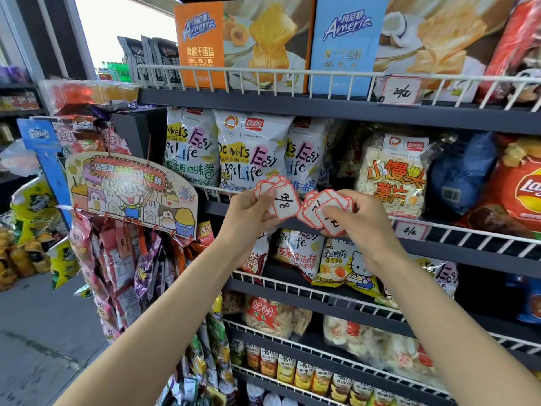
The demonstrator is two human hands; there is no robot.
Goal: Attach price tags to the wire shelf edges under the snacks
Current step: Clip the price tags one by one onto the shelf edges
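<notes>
Both bare arms reach toward the wire shelf (336, 76). Her left hand (248, 210) pinches a fan of price tags (278, 200); right hand (355, 221) grips another bunch (320, 209), fingers curled.

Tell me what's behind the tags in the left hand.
Behind the fanned price tags that the left hand pinches stand white Powers Easy for Life bags on the wire shelf edge. The tags cover the edge's stretch there, so any tag there is hidden.

Lower price tags (311, 213) overlapped, writing hidden
</notes>
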